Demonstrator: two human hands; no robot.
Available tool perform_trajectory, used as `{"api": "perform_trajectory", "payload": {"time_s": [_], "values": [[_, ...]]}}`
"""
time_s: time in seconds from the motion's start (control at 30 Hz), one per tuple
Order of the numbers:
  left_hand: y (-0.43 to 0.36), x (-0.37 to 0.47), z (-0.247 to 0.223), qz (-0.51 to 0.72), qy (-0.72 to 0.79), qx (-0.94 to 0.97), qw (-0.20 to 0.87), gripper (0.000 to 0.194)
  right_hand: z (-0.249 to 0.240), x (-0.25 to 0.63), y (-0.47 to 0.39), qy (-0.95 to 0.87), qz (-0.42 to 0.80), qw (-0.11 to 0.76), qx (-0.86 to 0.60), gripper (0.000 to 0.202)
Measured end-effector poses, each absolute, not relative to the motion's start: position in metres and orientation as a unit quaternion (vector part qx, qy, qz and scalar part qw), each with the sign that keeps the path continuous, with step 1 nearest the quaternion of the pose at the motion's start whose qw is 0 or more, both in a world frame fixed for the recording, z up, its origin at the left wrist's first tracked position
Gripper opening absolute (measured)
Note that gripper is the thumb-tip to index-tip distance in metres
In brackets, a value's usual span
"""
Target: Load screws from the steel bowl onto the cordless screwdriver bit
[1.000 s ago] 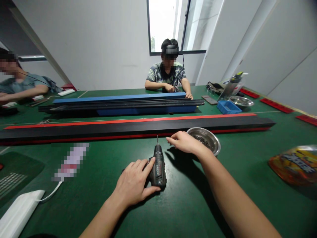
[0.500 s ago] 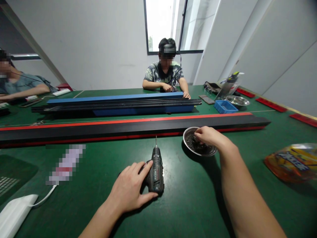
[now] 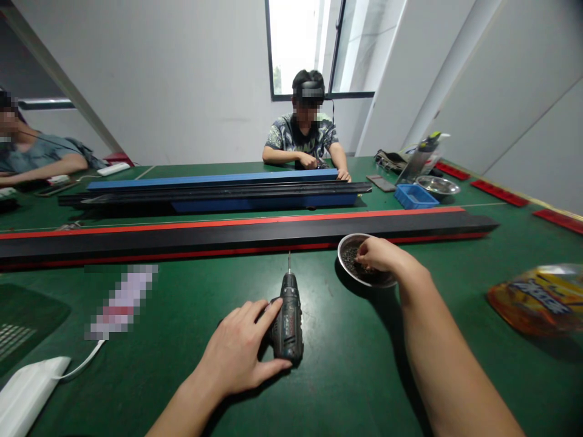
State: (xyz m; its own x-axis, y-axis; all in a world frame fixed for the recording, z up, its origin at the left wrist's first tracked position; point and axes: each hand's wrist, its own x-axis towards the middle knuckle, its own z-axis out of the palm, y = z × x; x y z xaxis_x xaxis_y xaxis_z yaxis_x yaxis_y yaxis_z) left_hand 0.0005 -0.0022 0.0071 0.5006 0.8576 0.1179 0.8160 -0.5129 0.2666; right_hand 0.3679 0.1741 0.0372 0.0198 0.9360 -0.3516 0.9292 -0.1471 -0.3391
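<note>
A black cordless drill [image 3: 289, 325] lies on its side on the green table, its bit pointing away from me. My left hand [image 3: 243, 343] is wrapped round its handle, with thumb and forefinger along the body. To the right stands a metal bowl [image 3: 340, 258] of small dark screws. The fingers of my right hand [image 3: 382, 255] are bent together down in the bowl; what they pinch is too small to make out. Just beyond the drill bit runs a long black bar with red edges [image 3: 237, 233].
Across the table a person [image 3: 306, 136] works behind blue and black bars [image 3: 218, 188]; another person [image 3: 40, 145] sits at far left. A blue basket [image 3: 415, 195] and second bowl [image 3: 439, 187] stand far right. Nearer are an orange pouch [image 3: 542, 297] and a white power strip [image 3: 31, 394].
My right hand has shifted slightly left and deeper among the screws. My left hand and the drill have hardly moved.
</note>
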Motion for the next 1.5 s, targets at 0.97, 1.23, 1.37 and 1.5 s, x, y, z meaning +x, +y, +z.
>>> {"api": "perform_trajectory", "payload": {"time_s": [0.97,1.23,1.37,1.5], "values": [[-0.007,0.004,0.019,0.099,0.468,0.869,0.129,0.099,0.002,0.240,0.161,-0.710,0.270,0.389,-0.522,0.012],[-0.009,0.003,0.017,0.103,0.462,0.871,0.128,0.100,-0.045,0.236,0.169,-0.631,0.370,0.429,-0.530,0.019],[-0.008,0.002,0.016,0.107,0.461,0.872,0.123,0.099,-0.050,0.238,0.171,-0.649,0.364,0.415,-0.524,0.020],[-0.007,0.002,0.017,0.101,0.463,0.872,0.124,0.098,-0.051,0.238,0.173,-0.650,0.364,0.411,-0.525,0.020]]}}
